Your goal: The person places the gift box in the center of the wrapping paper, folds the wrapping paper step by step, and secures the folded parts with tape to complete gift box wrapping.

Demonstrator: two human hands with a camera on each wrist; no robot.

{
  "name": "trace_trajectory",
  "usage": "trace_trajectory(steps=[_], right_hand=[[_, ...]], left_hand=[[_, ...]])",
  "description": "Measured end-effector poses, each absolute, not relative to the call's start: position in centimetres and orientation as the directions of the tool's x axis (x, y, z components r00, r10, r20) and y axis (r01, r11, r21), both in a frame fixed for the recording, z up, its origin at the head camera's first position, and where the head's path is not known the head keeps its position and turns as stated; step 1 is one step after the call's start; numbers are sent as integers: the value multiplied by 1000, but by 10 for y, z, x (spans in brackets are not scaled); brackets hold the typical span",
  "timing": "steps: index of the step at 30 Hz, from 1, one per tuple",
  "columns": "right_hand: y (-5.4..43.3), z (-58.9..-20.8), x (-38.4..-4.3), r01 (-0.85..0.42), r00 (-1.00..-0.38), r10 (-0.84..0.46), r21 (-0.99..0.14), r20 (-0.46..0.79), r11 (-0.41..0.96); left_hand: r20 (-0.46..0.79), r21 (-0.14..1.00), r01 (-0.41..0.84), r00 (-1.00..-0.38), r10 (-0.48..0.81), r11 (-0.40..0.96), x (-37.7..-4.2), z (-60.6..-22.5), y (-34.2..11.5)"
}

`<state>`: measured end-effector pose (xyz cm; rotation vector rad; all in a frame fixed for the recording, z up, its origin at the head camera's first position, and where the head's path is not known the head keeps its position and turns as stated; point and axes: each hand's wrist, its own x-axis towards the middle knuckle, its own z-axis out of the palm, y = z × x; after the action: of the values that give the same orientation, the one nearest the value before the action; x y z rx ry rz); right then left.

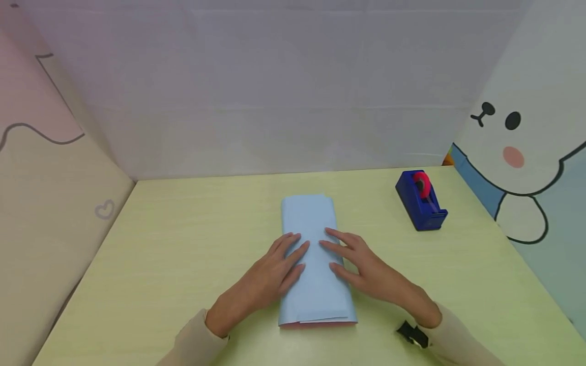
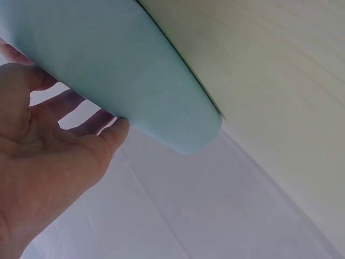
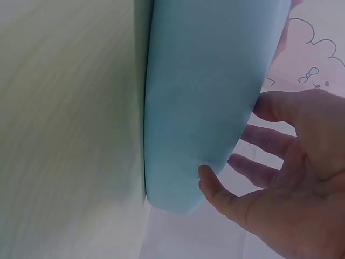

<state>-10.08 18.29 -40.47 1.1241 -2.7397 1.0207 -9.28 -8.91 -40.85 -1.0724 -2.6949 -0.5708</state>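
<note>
Paper point(image 1: 316, 279): light blue, folded into a long flat bundle; lies lengthwise mid-bench, between the hands. A reddish layer shows under the near end.
Left hand point(image 1: 270, 277): grip wide; fingers spread, tips resting along the left side of the paper, nothing clasped.
Right hand point(image 1: 373, 272): grip wide; fingers spread, tips resting on the right side of the paper, nothing clasped.
Handling: judged light and soft-walled, smooth enough to slip a little, prone to crease or tear. Both wrist views show a rounded, thick profile; whether it is hollow or filled cannot be told.
Hold point: both long sides, fingers flat, even light pressure. Treat the near end with care; a loose-looking layer edge lies there.
Bench point(image 1: 183, 254): pale yellow-green, faint grain, flat.
Dispenser point(image 1: 412, 206): dark blue, red tape roll point(image 1: 426, 184) fitted; stands toward the far right, apart from the paper.
Rear wall point(image 1: 293, 101): plain, greyish, faintly creased.
Right wall point(image 1: 535, 213): cartoon face print.
Left wall point(image 1: 59, 203): pink and cream, small heart outline.
</note>
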Motion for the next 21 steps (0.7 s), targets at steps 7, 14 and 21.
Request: trace_trajectory(steps=[7, 14, 21], right_hand=[[184, -405, -100, -627, -740, -646, -539, 187, 562], [183, -406, -99, -650, -724, -669, -495, 171, 577], [183, -407, -100, -693, -694, -695, -438, 188, 573]], left_hand=[[291, 285, 684, -729, 619, 671, -93, -408, -89], [290, 299, 688, -726, 624, 661, -94, -409, -89], [320, 265, 706, -706, 631, 656, -95, -409, -90]])
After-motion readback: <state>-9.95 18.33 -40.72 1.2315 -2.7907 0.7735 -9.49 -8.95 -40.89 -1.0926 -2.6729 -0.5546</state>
